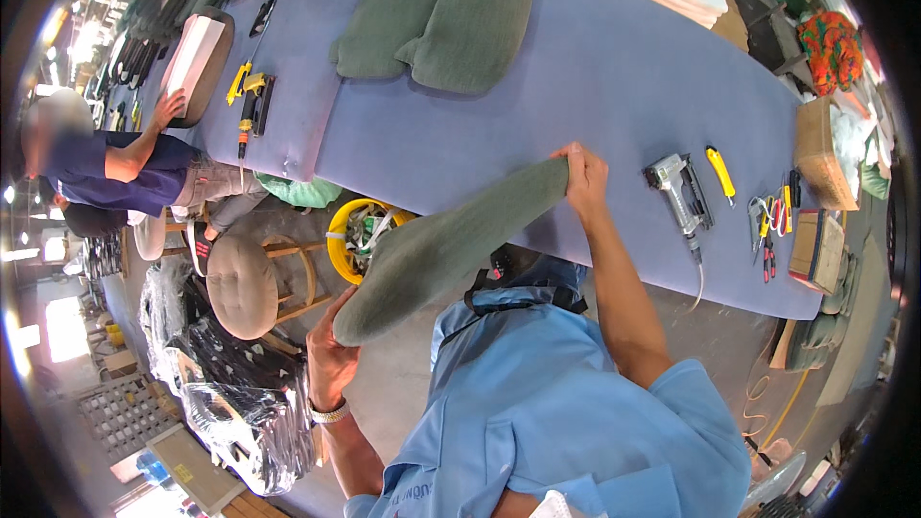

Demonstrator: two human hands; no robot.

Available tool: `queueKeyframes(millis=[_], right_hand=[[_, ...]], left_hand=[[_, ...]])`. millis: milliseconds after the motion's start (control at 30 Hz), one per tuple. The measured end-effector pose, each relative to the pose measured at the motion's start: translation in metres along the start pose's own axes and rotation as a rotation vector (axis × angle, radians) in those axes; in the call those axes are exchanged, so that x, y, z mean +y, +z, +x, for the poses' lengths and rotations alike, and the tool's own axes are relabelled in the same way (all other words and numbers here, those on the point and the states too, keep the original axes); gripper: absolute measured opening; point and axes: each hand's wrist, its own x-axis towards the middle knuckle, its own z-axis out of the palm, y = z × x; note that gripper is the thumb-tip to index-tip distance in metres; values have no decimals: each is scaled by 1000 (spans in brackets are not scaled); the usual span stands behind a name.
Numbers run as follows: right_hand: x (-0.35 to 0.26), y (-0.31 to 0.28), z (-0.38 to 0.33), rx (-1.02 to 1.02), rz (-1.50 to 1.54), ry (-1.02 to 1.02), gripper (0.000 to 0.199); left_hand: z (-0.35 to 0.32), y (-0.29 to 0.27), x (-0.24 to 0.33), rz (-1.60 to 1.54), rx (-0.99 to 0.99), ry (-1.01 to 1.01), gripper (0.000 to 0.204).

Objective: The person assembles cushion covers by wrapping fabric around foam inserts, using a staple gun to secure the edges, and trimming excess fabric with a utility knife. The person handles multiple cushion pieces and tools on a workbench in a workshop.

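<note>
A grey-green upholstered seat pad (451, 235) is tilted in front of my body, partly over the table's near edge. My left hand (331, 350), with a watch at its wrist, is closed on the pad's lower left end. At the upper right end, my right hand (584, 180) grips the pad, thumb on top. Two similar green pads (470, 24) lie side by side on the table's far part. To the right of my right hand rests a silver staple gun (679, 194) with a hose. A yellow utility knife (720, 173) lies beside it.
Scissors (758, 216) and small tools lie by a cardboard box (827, 153) on the blue table (595, 67). A yellow bucket (345, 240) of scraps and a round stool (240, 286) stand left. A co-worker (134, 168) handles another pad beside a yellow staple gun (251, 105).
</note>
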Motion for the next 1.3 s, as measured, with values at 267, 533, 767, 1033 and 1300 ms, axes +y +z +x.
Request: queueKeyframes(millis=[267, 533, 767, 1033, 1300], right_hand=[[17, 37, 20, 226, 748, 467, 55], [-88, -77, 90, 179, 1252, -218, 53], [-1, -69, -2, 401, 1053, 243, 40], [86, -38, -81, 154, 151, 518, 51], [135, -26, -18, 248, 309, 733, 68]], left_hand=[[-4, 27, -80, -258, 2, -128, 69], [83, 76, -38, -693, 210, 315, 60], [135, 157, -113, -1612, 260, -356, 79], [127, 211, -150, -1548, 204, -963, 96], [135, 216, -118, -1738, 146, -558, 71]])
